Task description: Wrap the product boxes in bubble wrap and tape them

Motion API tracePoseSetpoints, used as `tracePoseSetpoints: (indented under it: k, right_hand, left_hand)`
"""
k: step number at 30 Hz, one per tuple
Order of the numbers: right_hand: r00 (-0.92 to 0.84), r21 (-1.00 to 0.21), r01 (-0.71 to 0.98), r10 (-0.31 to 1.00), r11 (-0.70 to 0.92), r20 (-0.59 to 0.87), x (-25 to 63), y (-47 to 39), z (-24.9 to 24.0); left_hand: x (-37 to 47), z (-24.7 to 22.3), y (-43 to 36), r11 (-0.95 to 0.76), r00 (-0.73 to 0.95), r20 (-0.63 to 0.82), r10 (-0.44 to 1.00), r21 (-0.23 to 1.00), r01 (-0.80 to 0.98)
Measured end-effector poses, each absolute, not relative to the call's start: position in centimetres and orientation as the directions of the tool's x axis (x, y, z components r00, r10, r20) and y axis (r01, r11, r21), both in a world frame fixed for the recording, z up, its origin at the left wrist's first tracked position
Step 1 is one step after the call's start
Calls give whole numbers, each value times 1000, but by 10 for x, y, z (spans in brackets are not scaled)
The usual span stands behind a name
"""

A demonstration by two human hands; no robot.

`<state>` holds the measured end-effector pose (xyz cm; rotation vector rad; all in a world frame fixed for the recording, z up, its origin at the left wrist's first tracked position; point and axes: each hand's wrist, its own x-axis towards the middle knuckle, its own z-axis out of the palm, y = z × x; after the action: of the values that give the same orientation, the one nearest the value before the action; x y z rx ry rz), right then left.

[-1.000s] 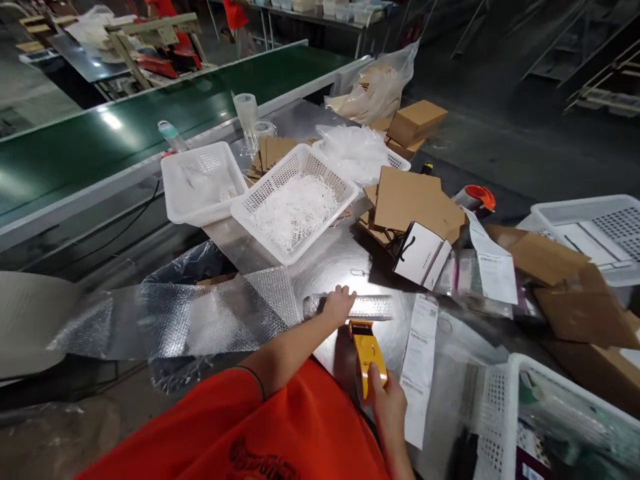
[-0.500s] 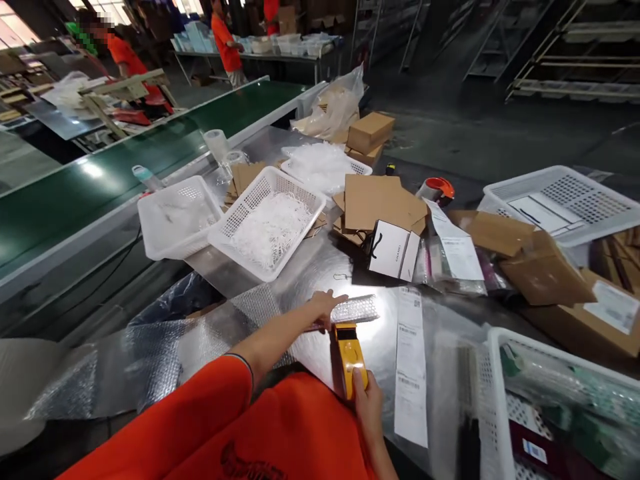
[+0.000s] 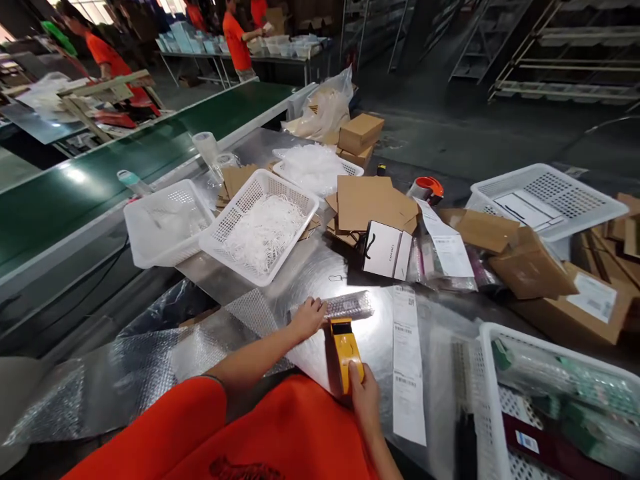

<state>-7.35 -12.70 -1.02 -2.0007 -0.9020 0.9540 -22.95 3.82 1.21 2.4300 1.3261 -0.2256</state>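
My right hand grips a yellow tape dispenser by its near end, thumb on top. The dispenser's dark head lies against the near side of a slim bubble-wrapped packet on the metal table. My left hand has its fingers curled over the packet's left end; what is inside the wrap cannot be made out. A strip of printed labels lies to the right of the dispenser. Behind the packet stands a white paper gift bag with a black handle.
Bubble wrap trails off the table's left side. A white basket of shredded paper stands behind, near flat cardboard. At right are a basket of wrapped goods and cardboard boxes. A green conveyor runs behind; co-workers stand beyond.
My left hand has shifted slightly left along the packet, and its outstretched fingers have curled in. The dispenser stays against the packet in my right hand. The whole view has swung slightly.
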Motion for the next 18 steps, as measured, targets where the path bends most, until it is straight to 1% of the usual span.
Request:
tracePoseSetpoints:
  k: [3, 5, 7, 9, 11, 13, 15, 18]
  right_hand:
    - [460, -816, 278, 816, -506, -349, -82, -79, 6]
    - [462, -801, 288, 809, -525, -364, -87, -46, 14]
    - [467, -783, 288, 795, -551, -387, -92, -25, 18]
    - [481, -775, 299, 789, -557, -382, -94, -19, 18]
    - [501, -781, 310, 791, -542, -350, -95, -25, 15]
    - [509, -801, 294, 795, -522, -331, -95, -37, 12]
    - [504, -821, 256, 795, -510, -337, -94, -52, 11]
    - [481, -835, 230, 804, -500, -349, -92, -77, 10]
  left_hand:
    - [-233, 14, 72, -385, 441, -347, 828, 221, 896]
    - [-230, 18, 95, -327, 375, -345, 860, 192, 925]
    - [-226, 18, 104, -338, 384, -313, 869, 191, 922]
    - [-223, 13, 95, -385, 430, -310, 848, 197, 902]
    - [-221, 4, 79, -424, 456, -309, 835, 168, 890]
    - [-222, -5, 67, -426, 444, -294, 846, 126, 896]
    - [-225, -9, 67, -417, 446, -308, 840, 160, 895]
    - [-231, -9, 92, -414, 498, -371, 784, 285, 865]
